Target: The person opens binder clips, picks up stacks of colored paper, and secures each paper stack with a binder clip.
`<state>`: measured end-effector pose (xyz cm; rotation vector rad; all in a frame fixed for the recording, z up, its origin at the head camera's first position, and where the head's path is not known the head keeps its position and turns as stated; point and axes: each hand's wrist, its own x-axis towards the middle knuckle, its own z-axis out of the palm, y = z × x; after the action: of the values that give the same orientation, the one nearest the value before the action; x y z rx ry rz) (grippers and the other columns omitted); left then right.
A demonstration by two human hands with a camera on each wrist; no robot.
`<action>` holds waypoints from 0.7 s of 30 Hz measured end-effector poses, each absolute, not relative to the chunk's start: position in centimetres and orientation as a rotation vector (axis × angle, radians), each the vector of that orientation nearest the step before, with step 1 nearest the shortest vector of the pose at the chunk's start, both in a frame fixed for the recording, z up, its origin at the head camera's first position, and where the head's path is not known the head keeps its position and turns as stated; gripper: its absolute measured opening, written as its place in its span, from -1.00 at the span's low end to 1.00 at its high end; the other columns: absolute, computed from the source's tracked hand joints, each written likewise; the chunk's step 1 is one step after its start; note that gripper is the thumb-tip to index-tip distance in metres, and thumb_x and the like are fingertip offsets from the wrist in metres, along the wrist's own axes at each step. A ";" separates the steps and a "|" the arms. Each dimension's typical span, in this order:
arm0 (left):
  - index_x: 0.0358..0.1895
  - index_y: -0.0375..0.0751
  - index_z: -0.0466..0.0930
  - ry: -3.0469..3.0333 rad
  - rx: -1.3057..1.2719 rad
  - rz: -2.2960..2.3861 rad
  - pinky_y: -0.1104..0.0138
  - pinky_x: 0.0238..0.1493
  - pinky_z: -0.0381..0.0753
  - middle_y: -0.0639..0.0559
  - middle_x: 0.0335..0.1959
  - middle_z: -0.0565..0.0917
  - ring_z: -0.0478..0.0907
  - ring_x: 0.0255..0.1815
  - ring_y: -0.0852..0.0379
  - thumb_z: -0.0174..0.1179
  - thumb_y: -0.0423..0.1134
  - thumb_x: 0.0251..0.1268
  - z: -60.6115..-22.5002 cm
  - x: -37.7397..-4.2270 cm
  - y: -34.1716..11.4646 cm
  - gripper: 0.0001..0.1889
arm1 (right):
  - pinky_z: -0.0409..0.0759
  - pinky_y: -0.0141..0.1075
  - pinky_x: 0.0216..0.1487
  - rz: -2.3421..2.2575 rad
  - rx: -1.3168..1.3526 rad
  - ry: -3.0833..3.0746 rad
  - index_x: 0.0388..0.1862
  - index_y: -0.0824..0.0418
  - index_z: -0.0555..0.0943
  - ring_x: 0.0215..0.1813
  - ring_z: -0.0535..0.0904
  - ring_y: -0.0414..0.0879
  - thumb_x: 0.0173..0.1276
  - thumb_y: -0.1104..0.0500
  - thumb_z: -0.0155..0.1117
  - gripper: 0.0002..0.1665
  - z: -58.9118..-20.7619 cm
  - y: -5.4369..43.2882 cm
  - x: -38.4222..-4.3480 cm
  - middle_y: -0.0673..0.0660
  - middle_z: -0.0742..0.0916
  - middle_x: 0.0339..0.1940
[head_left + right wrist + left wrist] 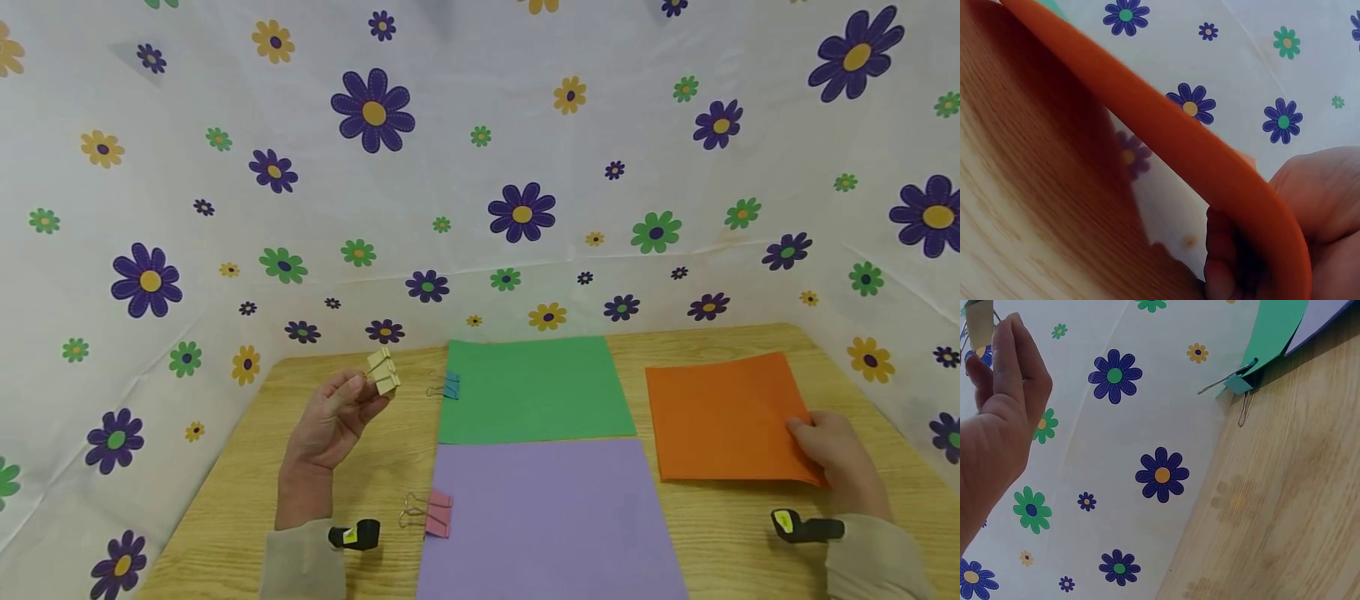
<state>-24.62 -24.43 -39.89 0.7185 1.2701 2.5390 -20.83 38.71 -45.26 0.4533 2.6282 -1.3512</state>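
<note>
My left hand (326, 429) pinches a pale yellow binder clip (385, 375) between thumb and fingers, raised above the table. Only the clip's lower part shows at the top left corner of the left wrist view. On the right, my right hand (843, 458) grips the right edge of orange paper (723, 417), thumb on top and fingers beneath. In the right wrist view the orange paper (1166, 131) bends near the hand and is lifted off the wood. Between the hands lie green paper (532, 392), with a blue binder clip (452, 385) on its left edge, and purple paper (547, 517), with a pink binder clip (439, 513).
The papers are on a light wood table (225, 492). A white flower-patterned cloth (450, 167) surrounds the table at the back and both sides. The purple paper's near end runs out of the head view.
</note>
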 end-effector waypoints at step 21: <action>0.11 -0.28 0.63 1.278 0.561 2.594 0.35 0.12 0.59 -0.13 0.04 0.62 0.67 0.06 0.04 -0.19 -0.52 0.55 -39.7 -24.3 -24.0 -0.63 | 0.52 -0.31 -0.38 -1.425 0.496 2.521 0.04 0.65 0.31 -0.40 0.49 -0.12 0.58 0.15 -0.23 -0.51 -45.2 39.0 -20.8 0.08 0.55 -0.41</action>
<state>-24.30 -24.00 -39.69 0.5608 1.2783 2.5943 -20.77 38.99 -45.25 0.4963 2.5213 -1.4251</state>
